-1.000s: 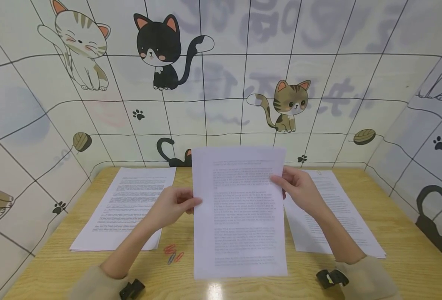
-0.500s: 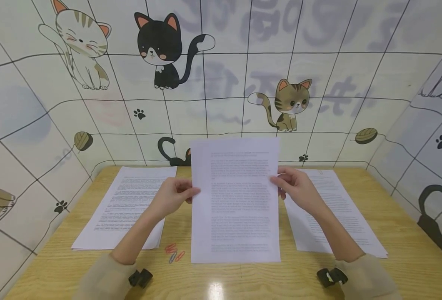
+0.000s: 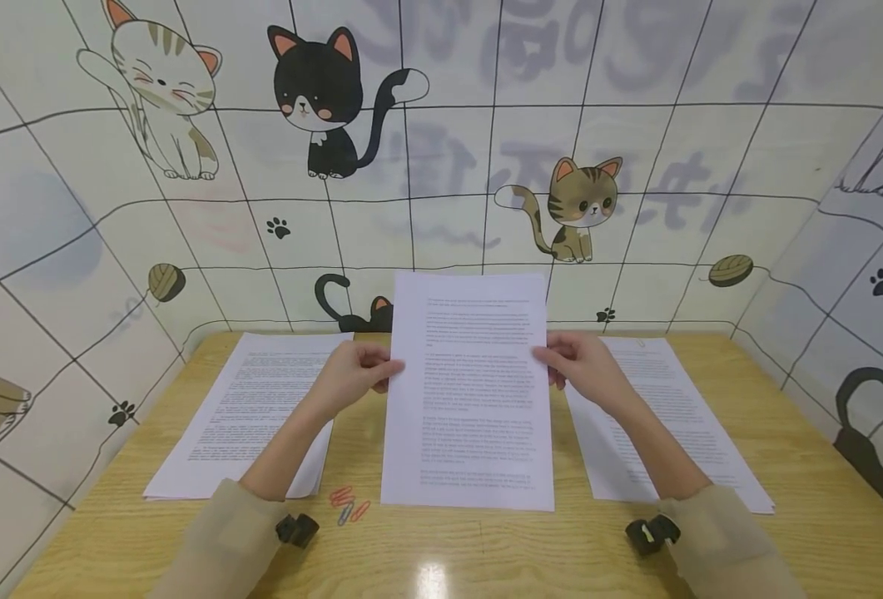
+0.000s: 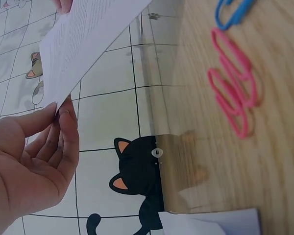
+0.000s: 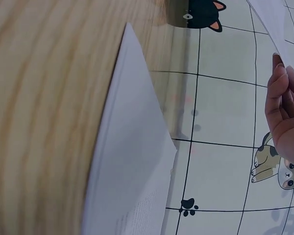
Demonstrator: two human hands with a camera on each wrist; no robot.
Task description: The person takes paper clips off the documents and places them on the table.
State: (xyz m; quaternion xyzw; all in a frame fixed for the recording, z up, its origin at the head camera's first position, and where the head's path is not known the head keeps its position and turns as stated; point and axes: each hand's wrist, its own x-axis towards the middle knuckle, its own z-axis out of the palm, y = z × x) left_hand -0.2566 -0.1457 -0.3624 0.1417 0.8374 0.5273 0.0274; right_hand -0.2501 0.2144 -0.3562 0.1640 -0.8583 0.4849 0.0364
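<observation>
Printed paper [image 3: 471, 391], one sheet or a thin set, is held up off the table between both hands in the head view. My left hand [image 3: 354, 374] pinches its left edge, thumb on the near face. On the opposite edge my right hand [image 3: 583, 366] pinches it the same way, a little higher. The left wrist view shows the left hand [image 4: 36, 156] gripping the paper's edge [image 4: 83, 54] between thumb and fingers. At the right border of the right wrist view, the right hand [image 5: 286, 107] pinches the paper [image 5: 272, 24].
Paper stacks lie left [image 3: 254, 416] and right [image 3: 681, 433] on the wooden table [image 3: 478, 557]; a paper clip [image 3: 641, 343] sits at the right stack's top. Several red and blue paper clips [image 3: 347, 505] lie near the left stack. A cat-patterned wall [image 3: 448, 225] closes the back.
Both hands have raised the paper and tilted its top away. The left hand has risen and moved slightly inward. The stacks and loose paper clips stay put.
</observation>
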